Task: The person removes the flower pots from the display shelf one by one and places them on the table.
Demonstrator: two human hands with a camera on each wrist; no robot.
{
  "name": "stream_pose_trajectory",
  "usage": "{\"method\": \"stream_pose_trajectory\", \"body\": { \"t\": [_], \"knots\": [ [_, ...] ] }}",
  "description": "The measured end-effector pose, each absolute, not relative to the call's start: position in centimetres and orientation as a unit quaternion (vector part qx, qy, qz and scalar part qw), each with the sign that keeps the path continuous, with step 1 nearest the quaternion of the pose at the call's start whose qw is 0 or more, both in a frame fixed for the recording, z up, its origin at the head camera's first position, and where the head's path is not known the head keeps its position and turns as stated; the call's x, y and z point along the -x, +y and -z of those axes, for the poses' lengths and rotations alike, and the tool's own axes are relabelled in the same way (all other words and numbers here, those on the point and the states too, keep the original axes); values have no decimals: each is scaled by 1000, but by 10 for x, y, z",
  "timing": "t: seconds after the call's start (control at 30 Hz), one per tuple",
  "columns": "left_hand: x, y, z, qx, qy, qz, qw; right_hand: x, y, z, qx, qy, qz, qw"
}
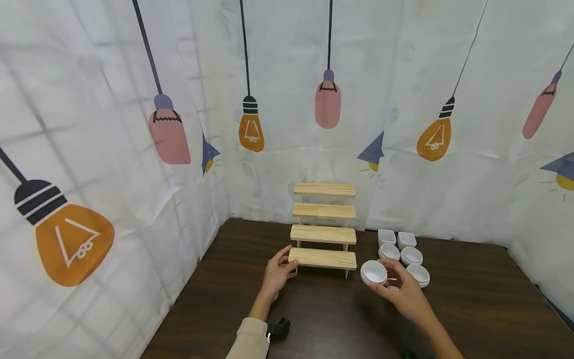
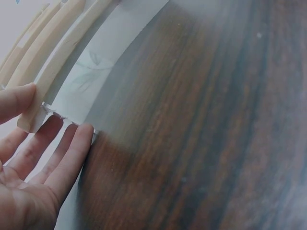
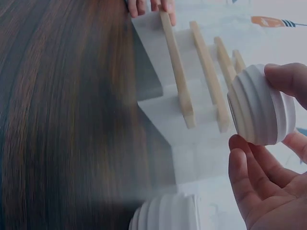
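A white fabric backdrop printed with hanging orange and pink lightbulbs closes in three sides of a dark brown wood-grain desk. At the far middle of the desk stands a four-tier stepped rack of pale pine slats, its lowest step nearest the person.

The right hand holds a small round white ribbed ceramic bowl up off the desk, just right of the rack's lowest step. The bowl is tipped on its side, its open mouth turned toward the head camera. In the right wrist view the thumb lies over the top of the ribbed wall while the fingers curl beneath it, so the bowl sits pinched between them, clear of the rack.

The left hand rests at the left end of the lowest step. The left wrist view shows its thumb pressed on the end of that slat and the straightened fingers spread below it, against the rack's white side support.

To the right of the rack, behind the right hand, a cluster of white ceramic dishes sits on the desk: two square ones farthest back, round ribbed ones nearer. Another ribbed bowl shows at the bottom edge of the right wrist view. A cream sleeve covers the left forearm.
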State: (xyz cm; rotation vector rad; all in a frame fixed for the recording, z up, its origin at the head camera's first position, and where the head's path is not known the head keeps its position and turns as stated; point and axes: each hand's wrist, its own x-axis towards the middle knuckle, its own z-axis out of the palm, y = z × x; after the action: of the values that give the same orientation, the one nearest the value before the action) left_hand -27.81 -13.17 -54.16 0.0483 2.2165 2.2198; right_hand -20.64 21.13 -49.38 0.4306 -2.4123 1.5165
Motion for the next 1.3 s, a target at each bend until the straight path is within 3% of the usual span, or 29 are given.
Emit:
{"method": "stream_pose_trajectory", "body": {
  "t": [1.3],
  "knots": [
    [278, -132, 543, -19, 705, -709, 4, 173, 272, 496, -92, -856, -475, 184]
  ]
}}
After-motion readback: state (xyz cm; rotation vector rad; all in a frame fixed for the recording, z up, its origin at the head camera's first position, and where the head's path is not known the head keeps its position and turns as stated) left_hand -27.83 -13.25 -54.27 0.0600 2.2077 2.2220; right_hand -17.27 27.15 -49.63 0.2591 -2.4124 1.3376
